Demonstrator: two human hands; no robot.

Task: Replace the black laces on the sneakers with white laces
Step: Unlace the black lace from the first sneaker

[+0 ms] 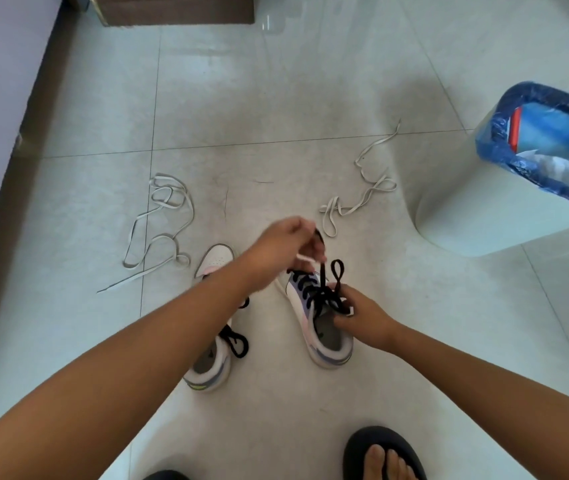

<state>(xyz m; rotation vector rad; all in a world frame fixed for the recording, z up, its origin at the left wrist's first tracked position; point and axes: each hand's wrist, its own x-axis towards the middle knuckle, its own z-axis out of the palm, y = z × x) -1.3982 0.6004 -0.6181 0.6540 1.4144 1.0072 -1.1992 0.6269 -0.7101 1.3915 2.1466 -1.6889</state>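
Down near, a foot in a dark slipper (pixel 385 455) on the floor (pixel 276 98). Further out, two sneakers side by side, heels close, easy to reach. Right hand (pixel 362 318) curled on the right sneaker (pixel 317 317), probably to hold it steady. Left hand (pixel 285 242) pinching the black lace (pixel 324 289), likely pulling it loose. Left sneaker (pixel 212 320) laced black too. Beyond, two white laces (pixel 158 230) waiting, a blue-lined bin (pixel 504 202) at right.

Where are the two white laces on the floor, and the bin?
left white lace (pixel 158 223), head view, middle of its tangle.
right white lace (pixel 362 199), head view, its looped middle.
bin (pixel 477 216), head view, its white side wall.
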